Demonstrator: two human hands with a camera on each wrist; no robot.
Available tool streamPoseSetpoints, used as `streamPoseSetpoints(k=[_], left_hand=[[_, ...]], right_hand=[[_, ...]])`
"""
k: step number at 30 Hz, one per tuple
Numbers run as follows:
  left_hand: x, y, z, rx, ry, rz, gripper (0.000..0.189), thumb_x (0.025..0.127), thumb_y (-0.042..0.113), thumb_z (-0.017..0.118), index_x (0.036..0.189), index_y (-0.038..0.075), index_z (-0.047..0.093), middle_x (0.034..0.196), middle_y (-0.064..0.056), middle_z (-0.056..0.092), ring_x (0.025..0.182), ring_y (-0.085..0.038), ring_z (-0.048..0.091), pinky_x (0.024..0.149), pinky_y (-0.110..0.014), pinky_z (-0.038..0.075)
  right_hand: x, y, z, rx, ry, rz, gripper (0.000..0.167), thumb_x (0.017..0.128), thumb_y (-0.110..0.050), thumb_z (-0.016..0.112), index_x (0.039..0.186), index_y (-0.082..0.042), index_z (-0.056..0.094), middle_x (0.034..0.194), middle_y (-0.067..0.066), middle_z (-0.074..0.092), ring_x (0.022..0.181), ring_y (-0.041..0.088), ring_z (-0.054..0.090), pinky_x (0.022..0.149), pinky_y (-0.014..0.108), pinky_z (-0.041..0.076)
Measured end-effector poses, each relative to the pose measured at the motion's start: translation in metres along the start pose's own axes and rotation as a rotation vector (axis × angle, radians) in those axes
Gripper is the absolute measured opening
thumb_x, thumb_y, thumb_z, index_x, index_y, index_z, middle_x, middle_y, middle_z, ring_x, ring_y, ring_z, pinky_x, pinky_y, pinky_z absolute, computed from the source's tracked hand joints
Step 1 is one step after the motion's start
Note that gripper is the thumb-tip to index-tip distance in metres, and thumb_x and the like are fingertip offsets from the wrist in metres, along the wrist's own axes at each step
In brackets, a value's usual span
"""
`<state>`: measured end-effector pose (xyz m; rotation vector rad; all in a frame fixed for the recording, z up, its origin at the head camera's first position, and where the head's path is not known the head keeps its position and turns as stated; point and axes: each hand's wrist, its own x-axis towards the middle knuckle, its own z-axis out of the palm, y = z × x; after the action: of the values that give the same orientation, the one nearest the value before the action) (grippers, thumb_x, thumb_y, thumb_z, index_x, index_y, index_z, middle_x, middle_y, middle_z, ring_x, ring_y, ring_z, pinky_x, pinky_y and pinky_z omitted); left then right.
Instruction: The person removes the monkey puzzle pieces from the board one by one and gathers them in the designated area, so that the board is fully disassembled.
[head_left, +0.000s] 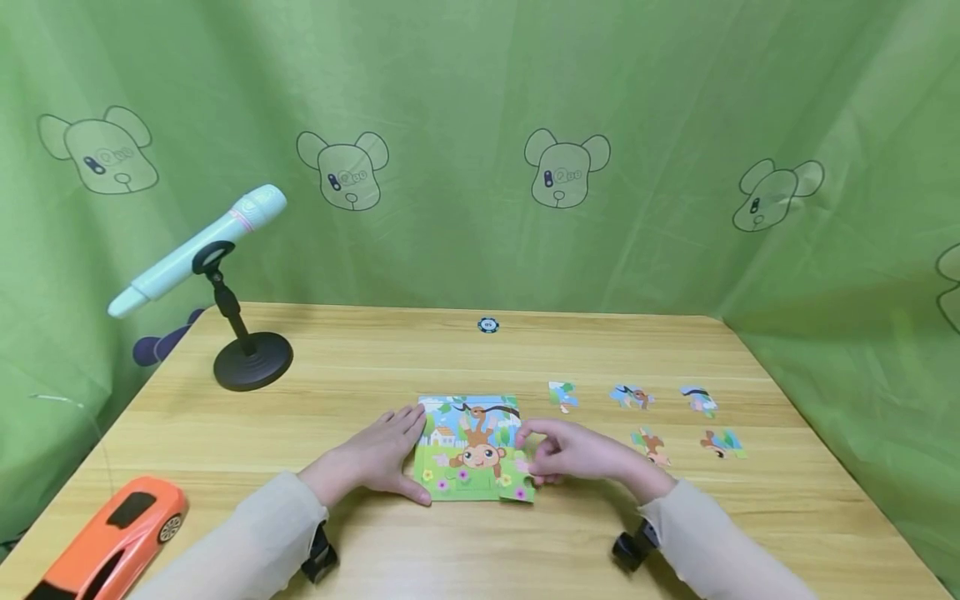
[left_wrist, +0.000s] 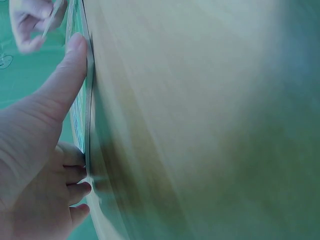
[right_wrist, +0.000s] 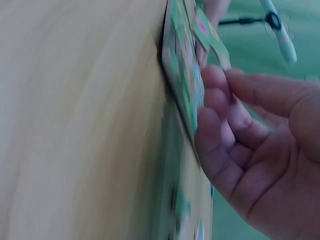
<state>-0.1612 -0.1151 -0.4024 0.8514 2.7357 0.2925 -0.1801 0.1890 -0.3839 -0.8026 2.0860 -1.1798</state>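
Note:
A jigsaw puzzle board (head_left: 450, 493) with a monkey picture lies flat on the wooden table. My left hand (head_left: 381, 454) rests along its left side, fingers and thumb extended against the edge. The thumb (left_wrist: 65, 75) lies at the near edge in the left wrist view. With thumb and fingertips my right hand (head_left: 573, 450) pinches a green puzzle piece (right_wrist: 211, 37) with a pink flower. That piece is tilted above the board's lower right corner. Right of the hand lie several loose puzzle pieces (head_left: 632, 397), spread apart on the table.
A light-blue microphone (head_left: 198, 246) sits on a black stand (head_left: 253, 360) at the back left. An orange toy car (head_left: 112, 537) stands at the front left. A small round chip (head_left: 488, 325) lies near the table's back edge. Green curtain (head_left: 465, 250) encloses the table.

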Motion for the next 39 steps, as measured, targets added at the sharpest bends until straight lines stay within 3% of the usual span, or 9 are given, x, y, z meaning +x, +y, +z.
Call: streamPoseSetpoints(k=[6, 15, 24, 33, 39], left_hand=[[0.000, 0.000, 0.000, -0.002, 0.000, -0.007, 0.116, 0.065, 0.068, 0.064, 0.142, -0.007, 0.021, 0.149, -0.021, 0.014, 0.136, -0.034, 0.013, 0.109, -0.044, 0.011], [0.000, -0.001, -0.001, -0.008, -0.001, -0.009, 0.116, 0.065, 0.068, 0.064, 0.142, -0.007, 0.021, 0.149, -0.021, 0.014, 0.136, -0.033, 0.013, 0.109, -0.044, 0.011], [0.001, 0.000, -0.002, -0.006, -0.003, 0.000, 0.115, 0.066, 0.068, 0.064, 0.142, -0.007, 0.021, 0.149, -0.021, 0.014, 0.136, -0.033, 0.013, 0.109, -0.044, 0.011], [0.000, -0.001, -0.002, 0.001, -0.006, 0.005, 0.115, 0.066, 0.068, 0.063, 0.142, -0.007, 0.021, 0.149, -0.022, 0.014, 0.136, -0.034, 0.013, 0.109, -0.045, 0.011], [-0.002, 0.000, -0.002, 0.001, -0.008, 0.005, 0.115, 0.066, 0.068, 0.063, 0.142, -0.007, 0.021, 0.149, -0.022, 0.014, 0.136, -0.035, 0.014, 0.109, -0.045, 0.012]], right_hand=[[-0.033, 0.018, -0.018, -0.001, -0.082, -0.031, 0.019, 0.089, 0.000, 0.054, 0.108, -0.001, 0.052, 0.069, 0.017, 0.064, 0.056, 0.019, 0.059, 0.052, 0.031, 0.053], [-0.059, 0.035, -0.026, 0.067, -0.214, 0.030, 0.020, 0.088, -0.005, 0.059, 0.106, -0.001, 0.053, 0.067, 0.014, 0.065, 0.053, 0.009, 0.056, 0.046, 0.018, 0.047], [-0.065, 0.039, -0.026, 0.094, -0.275, 0.017, 0.019, 0.088, -0.002, 0.058, 0.105, 0.000, 0.052, 0.066, 0.027, 0.060, 0.049, 0.007, 0.051, 0.045, 0.014, 0.042], [-0.064, 0.032, -0.029, 0.063, -0.277, 0.030, 0.020, 0.087, -0.003, 0.059, 0.106, 0.000, 0.052, 0.067, 0.028, 0.058, 0.051, 0.007, 0.052, 0.045, 0.017, 0.044], [-0.050, 0.027, -0.029, -0.012, -0.232, -0.093, 0.028, 0.086, -0.003, 0.061, 0.111, 0.004, 0.051, 0.075, 0.014, 0.061, 0.057, 0.004, 0.050, 0.048, 0.019, 0.045]])
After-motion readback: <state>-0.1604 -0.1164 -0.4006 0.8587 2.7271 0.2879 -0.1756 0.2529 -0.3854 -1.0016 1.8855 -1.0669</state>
